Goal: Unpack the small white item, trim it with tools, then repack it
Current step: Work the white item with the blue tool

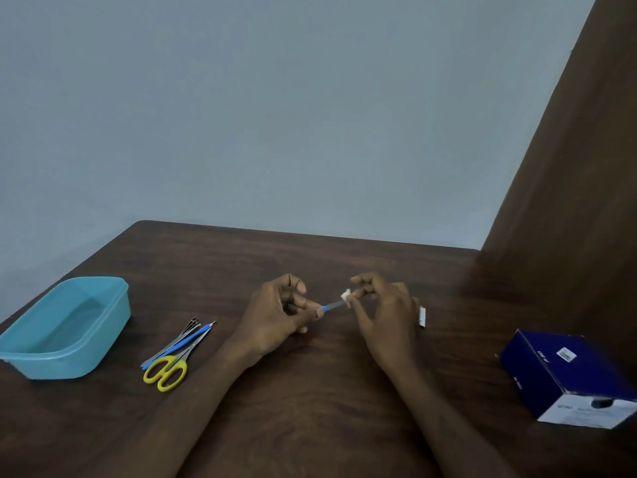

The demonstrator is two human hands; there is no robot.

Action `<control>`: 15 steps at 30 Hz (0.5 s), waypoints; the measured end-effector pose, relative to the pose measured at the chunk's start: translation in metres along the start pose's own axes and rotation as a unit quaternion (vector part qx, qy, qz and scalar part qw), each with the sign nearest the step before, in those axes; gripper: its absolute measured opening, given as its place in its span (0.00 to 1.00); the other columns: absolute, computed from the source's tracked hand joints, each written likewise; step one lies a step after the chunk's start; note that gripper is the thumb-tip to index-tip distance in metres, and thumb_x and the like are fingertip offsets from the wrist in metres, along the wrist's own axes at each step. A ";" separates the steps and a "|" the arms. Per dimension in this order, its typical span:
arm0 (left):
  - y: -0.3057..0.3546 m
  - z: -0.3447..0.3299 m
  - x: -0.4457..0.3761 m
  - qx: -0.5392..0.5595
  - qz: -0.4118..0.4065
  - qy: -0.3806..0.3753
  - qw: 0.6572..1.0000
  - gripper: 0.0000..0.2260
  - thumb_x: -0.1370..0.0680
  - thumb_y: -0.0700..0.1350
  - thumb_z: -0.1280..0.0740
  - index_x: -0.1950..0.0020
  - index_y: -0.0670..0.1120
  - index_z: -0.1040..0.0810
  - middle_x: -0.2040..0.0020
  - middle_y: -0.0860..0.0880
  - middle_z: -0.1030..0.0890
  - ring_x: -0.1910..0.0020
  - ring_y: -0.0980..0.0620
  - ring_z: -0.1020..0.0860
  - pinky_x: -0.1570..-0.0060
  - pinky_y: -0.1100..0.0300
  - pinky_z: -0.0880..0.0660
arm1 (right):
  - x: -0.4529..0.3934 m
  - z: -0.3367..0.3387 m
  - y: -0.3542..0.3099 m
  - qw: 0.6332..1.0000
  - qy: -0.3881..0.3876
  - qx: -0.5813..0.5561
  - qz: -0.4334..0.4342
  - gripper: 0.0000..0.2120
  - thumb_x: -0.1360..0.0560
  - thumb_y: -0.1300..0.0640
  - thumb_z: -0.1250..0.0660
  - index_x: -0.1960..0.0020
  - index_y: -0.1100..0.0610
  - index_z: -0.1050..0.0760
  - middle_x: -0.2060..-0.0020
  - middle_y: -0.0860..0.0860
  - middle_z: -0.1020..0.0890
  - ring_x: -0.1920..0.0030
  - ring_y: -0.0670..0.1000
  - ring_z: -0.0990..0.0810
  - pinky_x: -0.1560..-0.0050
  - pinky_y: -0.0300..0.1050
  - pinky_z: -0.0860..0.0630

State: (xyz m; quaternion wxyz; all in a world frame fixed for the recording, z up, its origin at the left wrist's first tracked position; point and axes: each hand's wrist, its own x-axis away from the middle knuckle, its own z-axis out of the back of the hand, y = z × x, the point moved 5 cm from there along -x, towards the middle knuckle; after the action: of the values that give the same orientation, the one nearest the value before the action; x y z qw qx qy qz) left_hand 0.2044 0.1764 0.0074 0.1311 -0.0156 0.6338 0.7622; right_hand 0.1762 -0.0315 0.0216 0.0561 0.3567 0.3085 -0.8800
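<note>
Near the middle of the frame, slightly below center, both hands hover just above the dark wooden surface (344, 391). The left hand (275, 312) has its fingers curled around a thin tool with a blue handle and grey blade (329, 307), pinching it near the blue end so the blade points right and slightly up. The right hand (382, 315) pinches the small white item (345, 295) between thumb and fingertips, and the tip of the blade meets that item. The two hands are near each other, joined only by tool and item.

Just right of the right hand, a small white wrapper piece (422, 316) lies on the surface; what exactly it is cannot be told.

At lower left, a light blue plastic tub (20, 353) sits on the surface near the frame's left edge. To its right lies a small cluster of tools: yellow-handled scissors (166, 372), a second blue-handled tool (179, 346) and some slim metal instruments (188, 331) bunched together, touching or overlapping.

At lower right, a dark blue box (551, 367) with a white end face stands well apart from the hands. Behind it, a brown curtain (579, 167) runs up the right side of the frame, against a pale grey-blue wall (241, 98).
</note>
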 end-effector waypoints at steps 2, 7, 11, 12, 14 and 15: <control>0.002 0.001 0.001 -0.021 -0.020 0.023 0.999 0.16 0.26 0.39 0.18 0.50 0.42 0.25 0.57 0.47 0.11 0.63 0.53 0.17 0.66 0.53 0.15 | -0.002 0.009 0.012 0.998 0.032 0.020 -0.041 0.12 0.26 0.51 0.22 0.46 0.43 0.21 0.61 0.35 0.17 0.49 0.50 0.19 0.50 0.47 0.33; 0.015 -0.005 0.008 -0.156 -0.157 0.054 0.974 0.17 0.28 0.41 0.17 0.53 0.47 0.25 0.60 0.56 0.11 0.61 0.60 0.14 0.62 0.67 0.21 | 0.003 0.012 -0.010 0.997 0.025 -0.069 0.032 0.12 0.25 0.52 0.22 0.44 0.43 0.20 0.56 0.33 0.16 0.49 0.46 0.22 0.45 0.52 0.26; 0.024 -0.008 0.013 -0.194 -0.233 0.051 0.952 0.18 0.27 0.39 0.17 0.52 0.48 0.26 0.60 0.57 0.14 0.58 0.64 0.15 0.60 0.77 0.28 | 0.010 -0.003 -0.028 0.990 -0.043 -0.034 0.128 0.10 0.23 0.46 0.28 0.42 0.42 0.19 0.55 0.34 0.16 0.48 0.43 0.25 0.45 0.51 0.29; 0.025 -0.007 0.013 -0.198 -0.238 0.054 0.949 0.18 0.27 0.39 0.17 0.52 0.48 0.27 0.60 0.57 0.14 0.58 0.65 0.15 0.60 0.77 0.28 | 0.009 -0.004 -0.026 0.990 -0.041 -0.010 0.136 0.09 0.22 0.45 0.29 0.42 0.42 0.18 0.55 0.35 0.17 0.49 0.44 0.25 0.46 0.52 0.29; 0.025 -0.006 0.013 -0.199 -0.241 0.066 0.948 0.18 0.27 0.40 0.17 0.53 0.47 0.27 0.60 0.57 0.13 0.58 0.66 0.15 0.62 0.77 0.29 | 0.006 -0.004 -0.020 0.988 -0.030 0.035 0.149 0.08 0.22 0.47 0.28 0.44 0.42 0.17 0.54 0.37 0.17 0.50 0.47 0.24 0.50 0.53 0.29; 0.024 -0.005 0.013 -0.200 -0.241 0.071 0.947 0.19 0.27 0.40 0.17 0.53 0.47 0.28 0.60 0.57 0.13 0.57 0.66 0.15 0.62 0.76 0.29 | 0.005 -0.002 -0.017 0.986 -0.027 0.054 0.158 0.07 0.22 0.47 0.28 0.45 0.42 0.16 0.54 0.38 0.17 0.50 0.49 0.24 0.51 0.53 0.29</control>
State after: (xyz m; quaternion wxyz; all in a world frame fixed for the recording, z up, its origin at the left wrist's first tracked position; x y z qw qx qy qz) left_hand 0.1858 0.1696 0.0273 0.2594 -0.2476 0.4531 0.8161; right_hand 0.1689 -0.0157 0.0259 0.1834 0.3798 0.1987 -0.8847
